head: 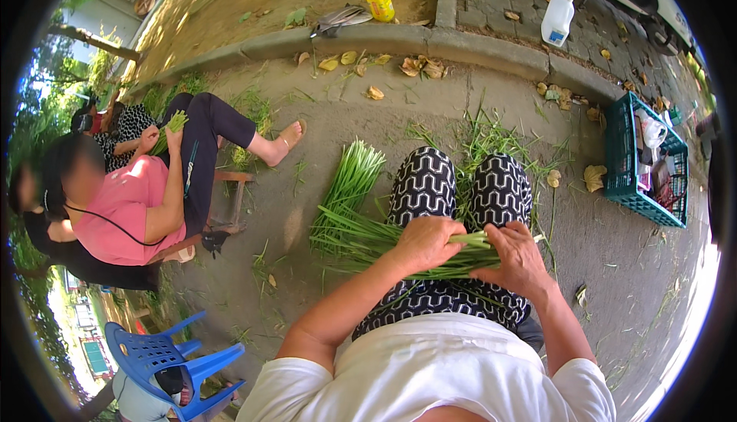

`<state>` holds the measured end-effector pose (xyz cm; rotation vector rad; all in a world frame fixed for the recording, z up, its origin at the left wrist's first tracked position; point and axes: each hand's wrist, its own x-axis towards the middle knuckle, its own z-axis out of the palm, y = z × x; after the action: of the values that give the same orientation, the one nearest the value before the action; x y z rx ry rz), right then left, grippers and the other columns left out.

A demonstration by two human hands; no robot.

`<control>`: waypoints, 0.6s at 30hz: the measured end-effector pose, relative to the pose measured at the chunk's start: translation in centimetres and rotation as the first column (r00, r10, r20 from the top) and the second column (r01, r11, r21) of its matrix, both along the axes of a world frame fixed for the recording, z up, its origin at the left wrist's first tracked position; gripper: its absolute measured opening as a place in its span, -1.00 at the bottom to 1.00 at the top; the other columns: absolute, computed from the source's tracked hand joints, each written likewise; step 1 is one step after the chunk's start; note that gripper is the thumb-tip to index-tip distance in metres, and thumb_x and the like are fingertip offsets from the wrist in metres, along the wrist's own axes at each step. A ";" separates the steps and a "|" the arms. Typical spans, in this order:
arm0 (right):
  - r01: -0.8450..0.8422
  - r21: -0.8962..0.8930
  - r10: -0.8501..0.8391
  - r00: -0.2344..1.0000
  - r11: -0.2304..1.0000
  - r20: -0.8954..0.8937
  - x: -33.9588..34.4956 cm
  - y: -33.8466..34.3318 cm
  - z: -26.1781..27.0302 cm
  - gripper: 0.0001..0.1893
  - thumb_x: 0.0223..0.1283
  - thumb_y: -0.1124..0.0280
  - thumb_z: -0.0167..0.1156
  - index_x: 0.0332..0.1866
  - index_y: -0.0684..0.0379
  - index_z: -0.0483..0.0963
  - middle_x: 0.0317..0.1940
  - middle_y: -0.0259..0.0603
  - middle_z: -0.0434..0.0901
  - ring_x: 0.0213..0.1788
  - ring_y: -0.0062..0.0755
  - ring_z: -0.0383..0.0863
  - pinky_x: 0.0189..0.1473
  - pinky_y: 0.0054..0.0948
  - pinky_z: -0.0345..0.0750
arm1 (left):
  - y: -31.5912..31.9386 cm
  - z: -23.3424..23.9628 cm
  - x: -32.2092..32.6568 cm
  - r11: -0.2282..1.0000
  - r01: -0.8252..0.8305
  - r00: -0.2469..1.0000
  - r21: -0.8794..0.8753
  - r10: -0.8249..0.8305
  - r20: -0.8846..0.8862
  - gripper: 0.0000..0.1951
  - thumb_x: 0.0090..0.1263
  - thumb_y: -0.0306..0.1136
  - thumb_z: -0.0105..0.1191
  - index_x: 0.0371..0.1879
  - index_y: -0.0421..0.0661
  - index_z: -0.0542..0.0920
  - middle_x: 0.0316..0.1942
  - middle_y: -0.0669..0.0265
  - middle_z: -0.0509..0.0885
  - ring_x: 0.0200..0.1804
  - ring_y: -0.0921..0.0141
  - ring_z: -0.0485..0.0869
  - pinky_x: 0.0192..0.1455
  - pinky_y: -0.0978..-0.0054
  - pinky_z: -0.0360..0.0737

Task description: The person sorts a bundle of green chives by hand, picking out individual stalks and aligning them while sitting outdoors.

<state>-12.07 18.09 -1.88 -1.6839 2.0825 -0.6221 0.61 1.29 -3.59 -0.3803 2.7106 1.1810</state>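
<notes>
A bunch of long green chives (368,246) lies across my lap, over the black-and-white patterned trousers (423,183). My left hand (426,243) is closed around some of the stalks, whose pale ends stick out towards the right. At those pale ends, my right hand (515,258) pinches the stalks between thumb and fingers. The two hands are a short gap apart above my thighs. Left of my knees, a second pile of chives (351,177) rests on the ground with its cut white ends pointing away from me.
Loose trimmings (495,134) litter the ground past my knees. A teal plastic crate (619,163) with mixed items stands at right. Beyond the kerb (489,50) are a yellow bottle (380,2) and a white jug (557,19). At left sit a person in pink (129,203) holding greens and a blue chair (138,358).
</notes>
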 end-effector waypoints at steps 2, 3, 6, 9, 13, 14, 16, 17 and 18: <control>-0.050 0.015 0.051 0.994 0.999 -0.092 0.7 0.4 0.5 -0.35 -0.26 0.04 0.38 -0.07 0.27 0.40 -0.44 -0.16 0.56 -0.21 -0.27 0.51 0.16 -0.32 0.24 | 0.5 0.0 0.8 0.999 0.040 0.999 -0.001 -0.040 0.028 -0.81 0.16 -0.25 0.09 -0.32 -0.05 0.61 -0.38 0.30 0.63 -0.32 0.24 0.62 -0.28 0.30 0.53; -0.071 0.015 0.072 0.992 0.997 -0.105 1.0 0.6 0.5 -0.38 -0.26 0.05 0.37 -0.09 0.26 0.41 -0.43 -0.17 0.57 -0.21 -0.28 0.51 0.16 -0.32 0.24 | 0.9 -0.1 1.2 0.998 0.047 0.999 -0.035 -0.047 0.001 -0.82 0.12 -0.28 0.11 -0.31 -0.04 0.60 -0.39 0.31 0.62 -0.32 0.25 0.61 -0.30 0.30 0.54; -0.106 0.030 0.109 0.984 0.994 -0.139 1.5 0.6 0.9 -0.48 -0.25 0.08 0.36 -0.19 0.22 0.48 -0.41 -0.20 0.58 -0.21 -0.29 0.52 0.14 -0.33 0.25 | 1.8 -0.8 1.7 0.996 0.015 0.998 -0.092 -0.020 -0.057 -0.82 0.09 -0.31 0.12 -0.32 -0.04 0.61 -0.41 0.32 0.60 -0.33 0.26 0.61 -0.31 0.31 0.54; -0.076 0.056 0.077 0.997 0.996 -0.021 0.6 -0.2 1.7 -0.46 -0.29 0.08 0.38 -0.19 0.23 0.48 -0.39 -0.19 0.58 -0.23 -0.28 0.54 0.13 -0.36 0.27 | 2.0 -1.0 1.8 0.993 -0.027 0.994 -0.115 0.014 -0.113 -0.82 0.08 -0.31 0.12 -0.33 -0.05 0.61 -0.42 0.32 0.59 -0.35 0.25 0.61 -0.31 0.31 0.54; -0.033 -0.076 0.042 0.992 0.997 0.123 -0.1 -1.8 1.7 -0.31 -0.24 0.03 0.39 -0.03 0.35 0.43 -0.20 0.00 0.58 -0.08 -0.08 0.54 0.08 -0.28 0.40 | 2.2 -1.4 2.2 0.986 -0.033 0.987 -0.163 0.006 -0.162 -0.81 0.09 -0.28 0.12 -0.34 -0.05 0.59 -0.43 0.33 0.60 -0.39 0.25 0.61 -0.35 0.31 0.55; 0.032 0.040 -0.044 0.930 0.999 0.364 -0.6 -2.1 0.9 -0.18 -0.17 -0.04 0.36 0.10 0.42 0.33 -0.04 0.13 0.51 0.05 -0.04 0.49 0.11 -0.26 0.41 | 2.2 -1.3 2.4 0.984 -0.031 0.986 -0.178 0.001 -0.168 -0.82 0.10 -0.28 0.12 -0.35 -0.05 0.58 -0.43 0.33 0.59 -0.39 0.25 0.61 -0.37 0.31 0.55; 0.143 0.162 -0.215 0.730 0.976 0.649 -0.8 -3.4 -1.2 -0.18 -0.01 -0.05 0.26 0.17 0.47 0.23 0.07 0.16 0.43 0.10 -0.18 0.46 0.13 -0.37 0.39 | 2.5 -1.5 2.7 0.976 -0.059 0.962 -0.208 0.000 -0.274 -0.85 0.10 -0.28 0.12 -0.38 -0.03 0.57 -0.46 0.34 0.58 -0.43 0.29 0.61 -0.44 0.34 0.55; 0.173 0.171 -0.243 0.666 0.970 0.705 -0.8 -3.9 -2.3 -0.20 0.05 -0.04 0.22 0.18 0.48 0.22 0.09 0.15 0.41 0.09 -0.22 0.46 0.11 -0.40 0.39 | 2.6 -1.7 2.9 0.961 -0.059 0.943 -0.270 -0.035 -0.331 -0.87 0.11 -0.33 0.12 -0.36 -0.02 0.56 -0.46 0.36 0.56 -0.45 0.34 0.61 -0.48 0.39 0.54; 0.127 0.146 -0.192 0.732 0.981 0.654 -0.8 -4.3 -2.5 -0.29 0.15 0.01 0.15 0.17 0.46 0.25 0.04 0.11 0.46 0.06 -0.28 0.47 0.09 -0.45 0.39 | 2.7 -1.4 3.1 0.962 -0.073 0.925 -0.265 -0.034 -0.379 -0.88 0.12 -0.36 0.11 -0.36 -0.03 0.55 -0.46 0.37 0.55 -0.47 0.36 0.60 -0.50 0.42 0.54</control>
<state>-12.89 13.84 -4.37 -1.0037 1.6858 -0.9942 3.72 3.94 -4.96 -0.2284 3.2322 0.9656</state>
